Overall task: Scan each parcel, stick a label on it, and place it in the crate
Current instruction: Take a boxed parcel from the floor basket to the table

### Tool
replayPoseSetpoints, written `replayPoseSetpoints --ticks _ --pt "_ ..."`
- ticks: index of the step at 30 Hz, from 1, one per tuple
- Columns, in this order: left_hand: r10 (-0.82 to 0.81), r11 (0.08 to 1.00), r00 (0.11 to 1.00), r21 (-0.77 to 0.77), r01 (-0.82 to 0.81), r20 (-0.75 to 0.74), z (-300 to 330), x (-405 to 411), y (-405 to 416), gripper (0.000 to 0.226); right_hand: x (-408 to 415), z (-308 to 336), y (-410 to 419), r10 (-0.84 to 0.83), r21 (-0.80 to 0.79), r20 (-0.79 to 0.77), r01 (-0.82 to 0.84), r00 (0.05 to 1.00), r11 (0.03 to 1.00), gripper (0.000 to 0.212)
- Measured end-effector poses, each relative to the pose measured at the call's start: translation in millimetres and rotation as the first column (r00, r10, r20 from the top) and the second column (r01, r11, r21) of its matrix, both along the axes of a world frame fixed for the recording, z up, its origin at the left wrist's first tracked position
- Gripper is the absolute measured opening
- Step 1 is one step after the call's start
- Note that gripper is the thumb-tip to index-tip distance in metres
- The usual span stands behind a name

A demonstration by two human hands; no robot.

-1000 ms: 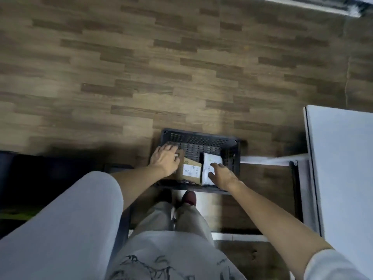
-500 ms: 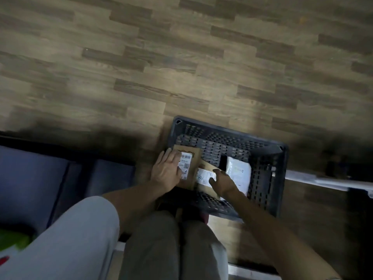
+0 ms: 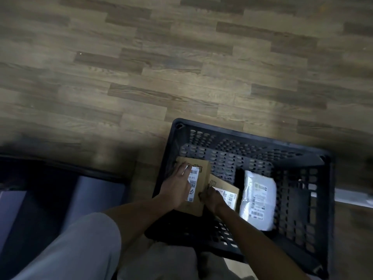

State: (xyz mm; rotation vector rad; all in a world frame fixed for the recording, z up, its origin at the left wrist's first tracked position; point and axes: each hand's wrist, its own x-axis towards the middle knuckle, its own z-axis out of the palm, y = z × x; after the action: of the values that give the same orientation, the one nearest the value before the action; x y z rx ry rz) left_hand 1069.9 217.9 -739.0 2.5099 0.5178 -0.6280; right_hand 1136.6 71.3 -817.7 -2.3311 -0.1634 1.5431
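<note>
I am at the last step for this parcel, the placing: my left hand (image 3: 177, 186) lies flat on the labelled cardboard box (image 3: 198, 190), fingers straight and spread over its top and partly over its white label (image 3: 193, 183), pressing it down into the near left corner of the black crate (image 3: 250, 138). My right hand (image 3: 211, 199) is at the box's right edge, fingers curled where it meets a second cardboard parcel (image 3: 226, 191); I think they pinch that edge, but the dim light leaves me unsure. The box seems to lean on the second parcel and not lie level, so my next move, as I judge it, is to nudge the two apart, let the box settle flat on the crate floor, and draw both hands out. A white plastic mailer (image 3: 259, 199) lies further right in the crate, just beside the second parcel, so there is little room to slide that one sideways. The far half of the crate floor shows bare lattice, which is where I could shift things. My knees (image 3: 84, 249) crowd the near rim, and the wooden floor (image 3: 141, 77) lies beyond.
</note>
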Motion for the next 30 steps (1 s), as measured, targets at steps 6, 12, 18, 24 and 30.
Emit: replayPoseSetpoints --ticks 6,12,18,24,30 --pt "-0.046 0.999 0.997 0.018 0.045 0.059 -7.3 9.8 1.4 0.054 -7.5 -15.7 12.3 -0.259 0.039 -0.15 0.268 0.954 0.963 0.062" --pt "-0.031 1.0 0.999 0.009 0.03 0.026 -6.6 14.5 1.7 0.057 -0.8 -16.5 22.4 -0.478 0.057 -0.244 0.504 0.844 0.862 0.066" --pt "-0.031 0.999 0.999 0.042 0.029 0.04 28.4 11.2 -7.3 0.059 23.6 52.1 -4.9 -0.557 0.164 -0.293 0.614 0.777 0.772 0.035" --pt "0.029 0.999 0.996 -0.031 -0.027 0.081 118.6 20.6 -23.2 0.055 46.0 165.5 -63.7 -0.615 0.18 -0.366 0.701 0.699 0.69 0.045" --pt "0.033 0.999 0.994 -0.038 -0.029 0.104 238.4 30.2 -27.9 0.056 54.5 292.2 -102.2 -0.625 0.24 -0.401 0.736 0.669 0.633 0.047"
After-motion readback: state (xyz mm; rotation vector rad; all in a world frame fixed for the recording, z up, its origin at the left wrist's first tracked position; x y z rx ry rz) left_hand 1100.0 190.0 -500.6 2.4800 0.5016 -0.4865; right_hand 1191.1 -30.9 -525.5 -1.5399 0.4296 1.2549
